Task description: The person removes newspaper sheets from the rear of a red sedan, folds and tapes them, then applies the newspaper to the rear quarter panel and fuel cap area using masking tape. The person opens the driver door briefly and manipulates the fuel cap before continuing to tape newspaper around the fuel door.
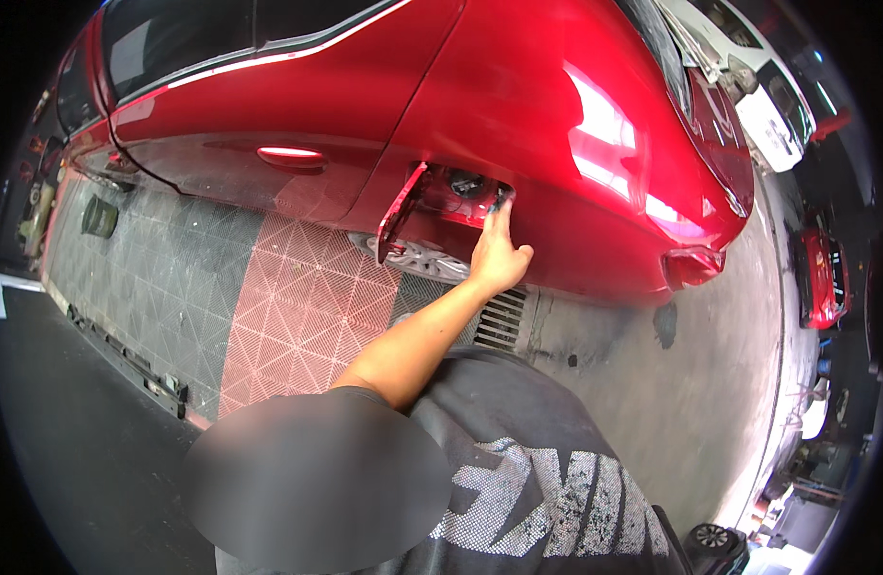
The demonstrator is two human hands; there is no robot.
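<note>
My left hand (pixel 500 261) reaches forward to the right edge of the fuel filler recess (pixel 468 213) in the side of a red car (pixel 518 105). Its fingers are held together against a small dark piece (pixel 504 195) at that edge, which I cannot make out; the thumb sticks out to the right. Within the recess sits a round black fuel cap (pixel 465 182). The red fuel flap (pixel 401 215) is swung out to the left of it. My right hand is out of view.
Below the filler, a silver wheel (pixel 424 261) shows under the car. A floor drain grate (pixel 501 318) lies nearby. Grey and red floor tiles (pixel 293 297) spread to the left, with a dark bucket-like object (pixel 99 218). Other cars, one white (pixel 772 120), stand at the right.
</note>
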